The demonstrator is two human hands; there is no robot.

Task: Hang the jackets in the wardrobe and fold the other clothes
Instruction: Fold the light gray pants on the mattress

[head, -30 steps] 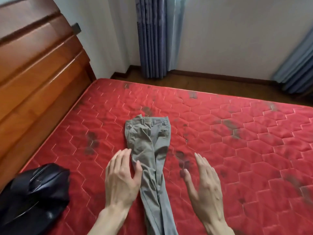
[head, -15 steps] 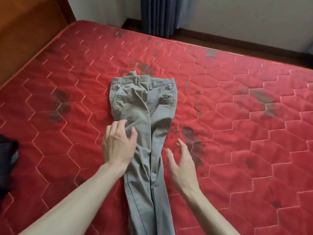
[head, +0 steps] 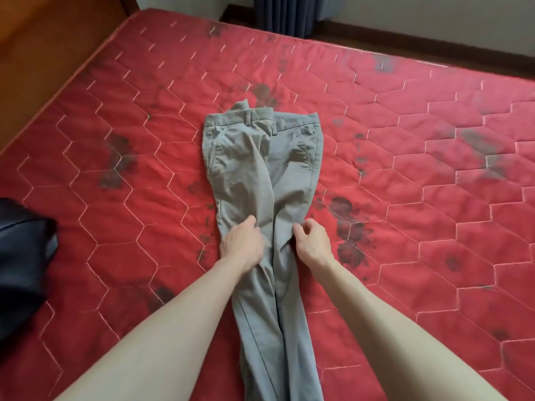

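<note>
One pair of grey trousers (head: 265, 180) lies lengthwise near the middle of the red mattress (head: 434, 227), waistband toward the far edge, legs running to the near edge and out of view. Broad bare mattress lies open on both sides, wider to the right. One dark garment (head: 20, 261) sits at the left edge; a wooden headboard (head: 43, 39) borders the far left. Two hands, both arms extended. Left hand (head: 241, 241) rests knuckles-up on the left leg, fingers curled into the cloth, gripping it. Right hand (head: 311, 241) sits at the right leg's outer edge, fingers bent, pinching the fabric.
</note>
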